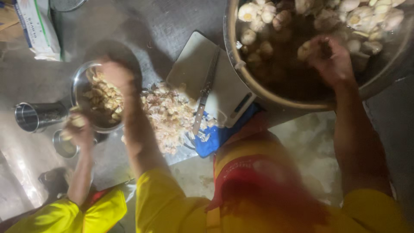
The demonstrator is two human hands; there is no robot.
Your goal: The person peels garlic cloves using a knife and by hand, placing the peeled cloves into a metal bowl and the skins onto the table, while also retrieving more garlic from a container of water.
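My right hand [331, 58] reaches into a large metal basin [258, 92] full of garlic bulbs [366, 17] and closes on one bulb [305, 50]. My left hand [115, 74] hovers over a small steel bowl [79, 88] of peeled garlic cloves [101, 97]. It is blurred, so its grip is unclear. A co-worker's hand [78, 129], on a yellow-sleeved arm at the lower left, holds something pale beside that bowl.
A pale cutting board [194, 69] with a knife [206, 90] on it lies between bowl and basin. A heap of garlic skins [168, 114] lies beside a blue cloth [215, 136]. Two steel cups [36, 115] [64, 146] stand at left, a white package [36, 26] at top left.
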